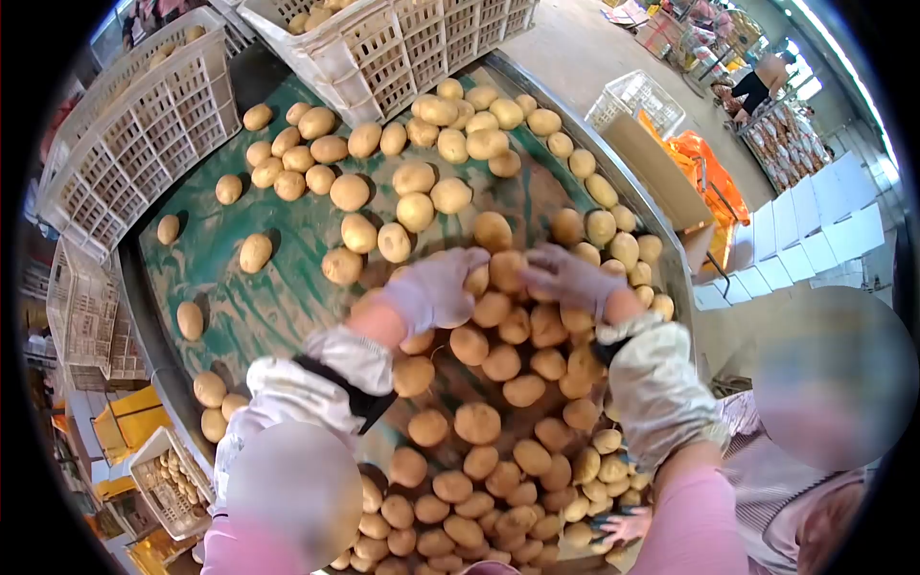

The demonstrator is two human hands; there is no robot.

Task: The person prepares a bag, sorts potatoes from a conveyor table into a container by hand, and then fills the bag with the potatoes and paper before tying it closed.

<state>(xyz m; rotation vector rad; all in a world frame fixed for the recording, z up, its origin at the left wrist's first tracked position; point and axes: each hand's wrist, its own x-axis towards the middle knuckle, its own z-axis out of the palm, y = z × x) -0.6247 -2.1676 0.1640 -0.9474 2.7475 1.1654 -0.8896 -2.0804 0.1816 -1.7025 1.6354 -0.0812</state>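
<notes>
Both of my hands wear thin lavender gloves and are over a spread of potatoes on a green sorting table (216,273). My left hand (431,290) curls its fingers round a potato (476,280); motion blurs it slightly. Opposite it, my right hand (575,280) lies across the potatoes with fingers stretched inward. Its fingertips are at a potato (508,271) between the two hands. Its palm hides the potatoes beneath. Loose potatoes (477,423) lie closer to me, and more are grouped toward the far side.
White plastic crates (398,53) with potatoes rest at the far edge, another crate (144,134) at the left. A metal rim (599,144) borders the table. A co-worker's hand (625,525) reaches among potatoes at lower right. White boxes (815,225) and a cardboard box (652,168) stand beyond.
</notes>
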